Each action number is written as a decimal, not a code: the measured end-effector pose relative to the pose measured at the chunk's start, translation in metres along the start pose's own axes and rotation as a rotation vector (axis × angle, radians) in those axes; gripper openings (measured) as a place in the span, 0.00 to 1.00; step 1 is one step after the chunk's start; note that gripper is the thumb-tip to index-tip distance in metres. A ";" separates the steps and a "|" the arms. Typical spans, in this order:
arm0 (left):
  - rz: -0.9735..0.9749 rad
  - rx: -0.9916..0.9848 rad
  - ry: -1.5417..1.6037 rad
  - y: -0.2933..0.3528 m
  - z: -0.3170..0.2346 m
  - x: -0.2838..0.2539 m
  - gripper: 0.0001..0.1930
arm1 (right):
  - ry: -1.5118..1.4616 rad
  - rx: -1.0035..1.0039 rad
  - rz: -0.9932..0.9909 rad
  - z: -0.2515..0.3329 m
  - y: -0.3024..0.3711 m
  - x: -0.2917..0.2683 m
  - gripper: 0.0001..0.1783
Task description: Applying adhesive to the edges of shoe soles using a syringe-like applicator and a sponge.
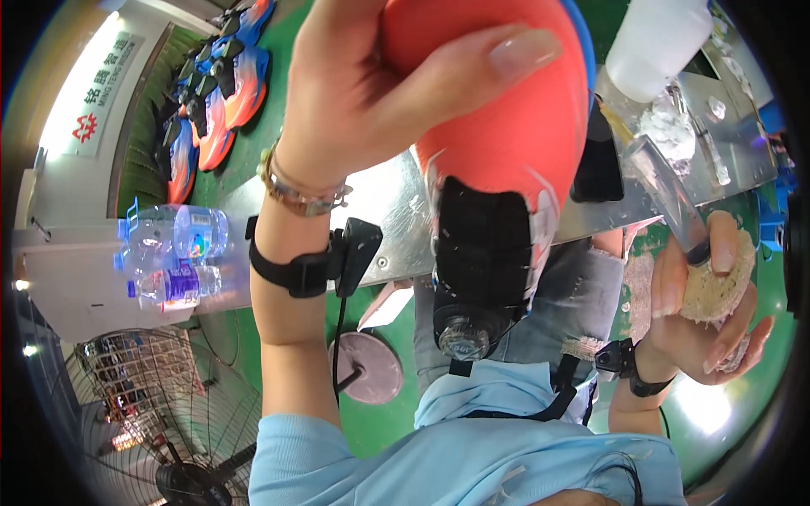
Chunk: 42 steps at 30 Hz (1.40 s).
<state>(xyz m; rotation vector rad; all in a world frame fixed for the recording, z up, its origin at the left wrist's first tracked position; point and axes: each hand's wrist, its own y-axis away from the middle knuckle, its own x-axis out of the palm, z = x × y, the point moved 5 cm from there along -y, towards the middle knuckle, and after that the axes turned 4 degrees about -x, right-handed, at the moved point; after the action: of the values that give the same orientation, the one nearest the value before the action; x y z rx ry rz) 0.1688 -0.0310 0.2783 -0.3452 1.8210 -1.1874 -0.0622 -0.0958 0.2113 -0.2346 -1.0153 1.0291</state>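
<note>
Close in front of me at the top, my left hand (354, 93) grips a sports shoe (506, 118), its thumb pressed on the orange-red surface. The rest of its fingers are mostly out of frame. The shoe has a black tongue area, a round dial at its lower end and a blue edge. At the right, my right hand (675, 312) is closed around a beige, rough-surfaced pad (721, 274). A clear-handled tool (671, 190) with a dark lower end sticks up from the same hand, by the thumb. Something clear and crumpled shows by its lower fingers.
Several similar shoes (224, 110) stand at the upper left. Plastic bottles (177, 282) sit at the left table edge, above a wire fan (160, 405). On the metal table (380, 240) are a black phone (599, 160), a white container (654, 46) and crumpled clear plastic (671, 131).
</note>
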 end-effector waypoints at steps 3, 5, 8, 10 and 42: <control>0.025 -0.043 0.133 0.004 0.005 0.007 0.28 | -0.037 0.048 -0.165 -0.007 0.004 -0.009 0.28; 0.001 -0.145 0.008 0.010 0.006 0.012 0.27 | -0.080 0.042 -0.174 -0.015 0.008 -0.013 0.28; -0.119 -0.305 0.058 0.016 0.014 0.005 0.28 | -0.077 0.044 -0.169 -0.025 0.015 -0.021 0.28; -0.116 -0.342 -0.055 0.020 0.017 -0.002 0.30 | -0.026 0.071 -0.169 -0.030 0.022 -0.026 0.28; -0.204 -0.888 -0.187 0.116 0.107 -0.042 0.21 | 0.153 0.399 -0.176 -0.036 0.091 -0.054 0.31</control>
<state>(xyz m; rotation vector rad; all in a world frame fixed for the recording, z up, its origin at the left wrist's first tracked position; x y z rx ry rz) 0.3042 -0.0082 0.1898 -1.1185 2.0852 -0.3759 -0.0956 -0.0799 0.1060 0.1016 -0.6627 1.0126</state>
